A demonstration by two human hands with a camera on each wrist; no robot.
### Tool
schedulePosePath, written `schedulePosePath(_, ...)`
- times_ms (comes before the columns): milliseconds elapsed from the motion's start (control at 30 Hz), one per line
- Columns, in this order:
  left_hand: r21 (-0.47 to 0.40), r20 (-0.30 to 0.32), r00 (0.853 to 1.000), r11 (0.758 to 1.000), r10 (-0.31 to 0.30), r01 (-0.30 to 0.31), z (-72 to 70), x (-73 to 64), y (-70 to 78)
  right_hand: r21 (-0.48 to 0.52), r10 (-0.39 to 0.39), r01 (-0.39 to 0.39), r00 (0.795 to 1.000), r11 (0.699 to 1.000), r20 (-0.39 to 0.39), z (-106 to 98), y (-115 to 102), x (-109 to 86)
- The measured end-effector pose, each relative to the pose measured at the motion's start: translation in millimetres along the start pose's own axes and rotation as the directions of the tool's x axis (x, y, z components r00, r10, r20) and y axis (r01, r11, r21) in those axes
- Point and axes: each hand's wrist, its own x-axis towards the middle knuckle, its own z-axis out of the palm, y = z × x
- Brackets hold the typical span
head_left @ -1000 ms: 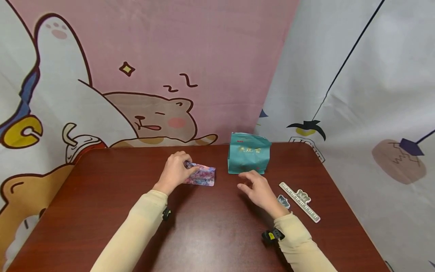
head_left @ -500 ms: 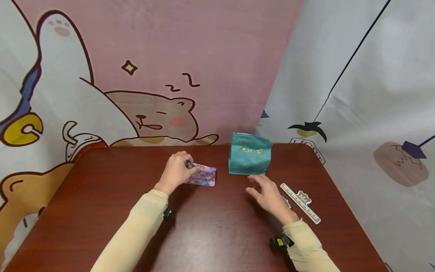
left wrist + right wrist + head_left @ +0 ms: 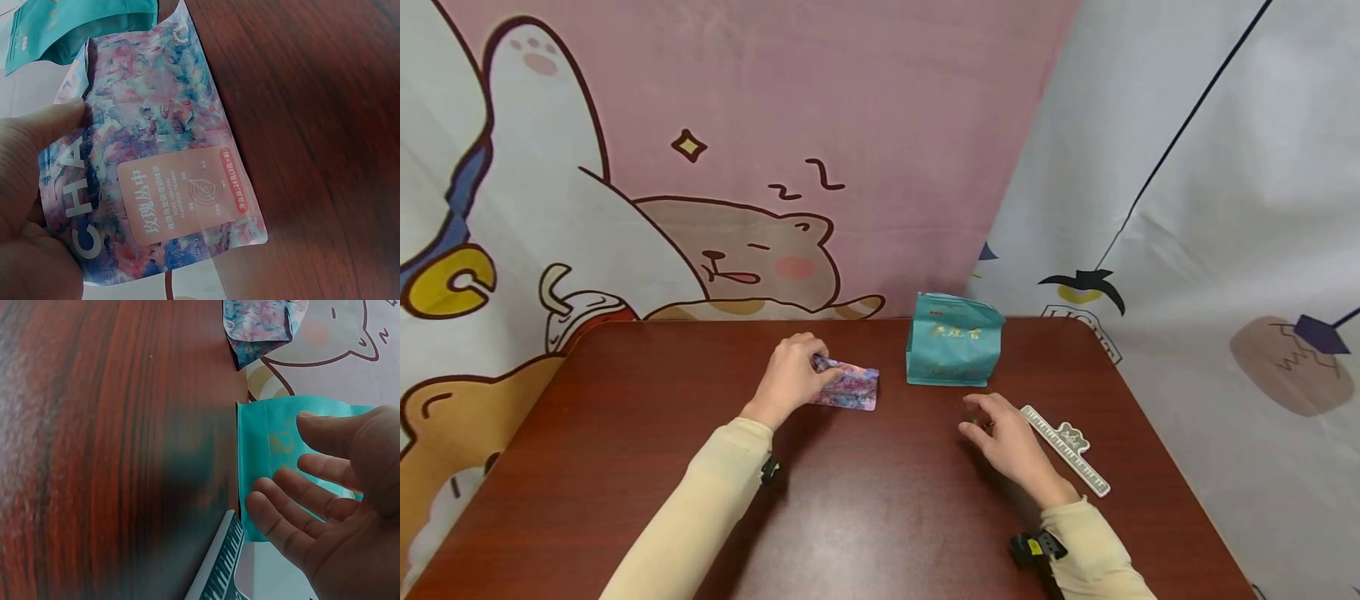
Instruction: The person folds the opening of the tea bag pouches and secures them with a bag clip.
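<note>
A pink, blue and purple patterned tea pouch [image 3: 853, 388] stands on the table, with my left hand [image 3: 790, 377] pinching its upper edge. In the left wrist view the thumb presses on the pouch front [image 3: 159, 119], above a pink label. My right hand [image 3: 1013, 443] is over the table with relaxed, slightly bent fingers, holding nothing; its palm shows in the right wrist view. Nearest to it lies a long pale sealing clip [image 3: 1067, 450] with a bear-shaped handle and a ruler-like striped bar. The smaller bear-shaped piece is hidden by the right hand.
A teal paper-like bag [image 3: 955, 343] with gold lettering stands at the back, right of the pouch. The brown table [image 3: 865, 508] meets a cartoon-printed cloth [image 3: 880, 125] behind and on the right.
My right hand has moved right and slightly toward the front, away from the teal bag, covering the small bear-shaped piece. My left hand keeps its grip on the pouch, nearly still.
</note>
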Motion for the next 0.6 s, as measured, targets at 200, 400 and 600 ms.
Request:
schedulePosePath(200, -0.005, 0.016, 1.000, 1.000, -0.022, 0.022, -0.2, 0.2, -0.5, 0.005, -0.002, 0.002, 1.000, 1.000, 0.000, -7.2, 1.0, -3.6)
schedulePosePath(400, -0.015, 0.031, 0.999, 0.999, -0.044, 0.044, -1.8, -0.7, 1.2, -0.036, -0.022, 0.021, 0.999, 0.999, -0.025, -14.6, 5.6, -6.1)
schedulePosePath(600, -0.018, 0.031, 0.999, 0.999, -0.037, 0.037, -1.1, -0.6, 1.1, -0.076, -0.040, 0.036, 0.998, 0.996, -0.057, -21.7, 7.9, -11.0)
